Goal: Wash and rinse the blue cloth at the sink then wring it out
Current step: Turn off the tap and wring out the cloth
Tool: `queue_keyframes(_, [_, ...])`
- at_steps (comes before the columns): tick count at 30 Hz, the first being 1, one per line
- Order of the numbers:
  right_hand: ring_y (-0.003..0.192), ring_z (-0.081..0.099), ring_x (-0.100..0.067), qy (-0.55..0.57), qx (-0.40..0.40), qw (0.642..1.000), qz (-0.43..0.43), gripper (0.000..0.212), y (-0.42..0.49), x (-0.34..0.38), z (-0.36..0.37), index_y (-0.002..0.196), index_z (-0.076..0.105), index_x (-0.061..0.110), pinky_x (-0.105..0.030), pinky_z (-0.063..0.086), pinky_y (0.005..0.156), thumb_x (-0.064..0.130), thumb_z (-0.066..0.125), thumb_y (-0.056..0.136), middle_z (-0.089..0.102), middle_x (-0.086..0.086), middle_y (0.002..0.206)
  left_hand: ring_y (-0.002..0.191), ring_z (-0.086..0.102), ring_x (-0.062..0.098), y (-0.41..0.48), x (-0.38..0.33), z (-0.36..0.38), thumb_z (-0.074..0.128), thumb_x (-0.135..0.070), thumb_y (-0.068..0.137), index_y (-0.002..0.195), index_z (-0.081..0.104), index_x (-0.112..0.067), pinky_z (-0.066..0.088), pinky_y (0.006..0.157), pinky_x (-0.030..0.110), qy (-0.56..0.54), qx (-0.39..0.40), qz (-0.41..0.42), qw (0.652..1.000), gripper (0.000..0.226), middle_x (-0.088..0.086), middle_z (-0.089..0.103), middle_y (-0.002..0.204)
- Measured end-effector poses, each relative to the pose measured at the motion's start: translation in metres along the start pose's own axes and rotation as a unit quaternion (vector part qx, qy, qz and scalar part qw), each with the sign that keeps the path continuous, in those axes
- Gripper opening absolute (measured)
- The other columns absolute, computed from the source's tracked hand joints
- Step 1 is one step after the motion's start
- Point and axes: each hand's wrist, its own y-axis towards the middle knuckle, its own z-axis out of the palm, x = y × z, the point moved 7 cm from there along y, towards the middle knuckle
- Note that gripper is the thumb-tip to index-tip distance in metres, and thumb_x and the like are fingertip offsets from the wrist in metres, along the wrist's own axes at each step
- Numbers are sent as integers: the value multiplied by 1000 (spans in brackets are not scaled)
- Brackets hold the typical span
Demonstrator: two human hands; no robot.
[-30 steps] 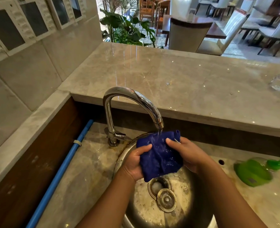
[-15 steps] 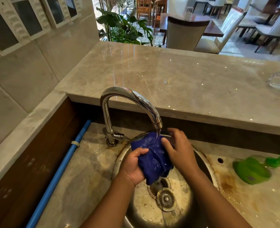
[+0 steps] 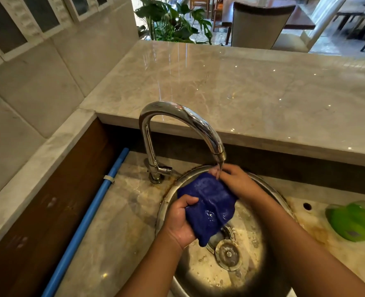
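Both hands are over the round steel sink (image 3: 168, 202), bunching the blue cloth (image 3: 209, 209) between them. The left hand (image 3: 180, 221) has its fingers curled tight around the cloth's near edge, thumb on top. The right hand (image 3: 237, 182) is clamped on the far upper corner, just under the mouth of the chrome tap (image 3: 183, 118), and a thin stream of water falls onto its fingers and the top of the cloth. The cloth looks soaked and shiny, and its loose end hangs below the left hand, above the drain strainer (image 3: 227, 252). Out past the right hand, on the wet marble bench (image 3: 117, 221), lies something green (image 3: 355, 221), perhaps a bottle on its side, though it is too blurred to be sure. Well off from the left hand, a blue pipe (image 3: 87, 219) runs along the wooden wall.
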Motion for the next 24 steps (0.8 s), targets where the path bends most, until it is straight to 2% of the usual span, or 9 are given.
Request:
queue_keyframes(3, [96,72,-27,29,9,999,-16,9,18,15,7,91,73,27,-42,58,88,34,67,90,75,-8,97,102,68,44,-2,-3,-4,65,-9,64,120,67,-1,52,91,53,-2,-2,7,1000,56,26,71,118])
queue_keyframes(6, [101,70,-21,21,57,997,-55,19,29,36,28,89,75,36,-39,55,92,49,67,77,74,-5,99,97,72,43,-6,-4,-10,64,-10,66,106,78,-2,57,85,52,-9,-9,19,1000,43,25,72,116])
queue_keyframes(8, [104,67,-13,-16,93,992,-80,20,37,46,45,103,70,39,-37,53,96,46,67,85,71,4,104,94,73,44,-9,-5,-17,63,-10,68,110,76,-2,59,83,53,-13,-21,29,999,44,25,72,117])
queue_keyframes(11, [125,56,-20,-32,118,990,-63,46,47,45,65,135,57,26,-45,47,108,42,65,93,58,-2,136,101,69,44,-14,-10,-28,62,-11,70,124,64,-5,56,87,53,-17,-45,47,998,54,25,71,118])
queue_keyframes(14, [130,49,-13,-50,138,986,-84,60,50,45,79,147,46,17,-26,45,101,40,64,95,50,-6,149,106,67,44,-18,-17,-38,61,-11,72,127,62,-5,56,88,53,-21,-57,69,996,56,25,70,121])
queue_keyframes(17, [124,51,-10,-64,148,982,-99,61,48,46,88,147,45,12,-9,41,80,38,63,96,52,-6,147,110,66,45,-23,-19,-47,65,-10,68,131,60,-5,55,92,55,-21,-61,78,995,63,26,67,126])
queue_keyframes(18, [124,55,-14,-60,146,982,-101,57,48,47,89,144,49,11,-12,47,80,37,64,96,55,-8,144,114,63,46,-24,-20,-49,65,-10,68,133,59,-5,53,95,57,-21,-64,81,994,65,27,66,128])
queue_keyframes(21, [113,64,-36,-49,152,982,-96,37,48,49,92,128,61,15,-43,56,90,34,64,96,68,-15,122,118,60,46,-27,-20,-58,66,-10,69,137,56,-6,52,96,58,-26,-71,83,994,69,27,64,131])
queue_keyframes(24, [111,66,-23,-53,162,980,-102,43,50,48,93,132,60,10,-29,57,87,32,65,96,68,-1,116,120,59,48,-29,-19,-65,68,-10,68,138,55,-7,52,96,58,-33,-80,85,993,71,27,64,132])
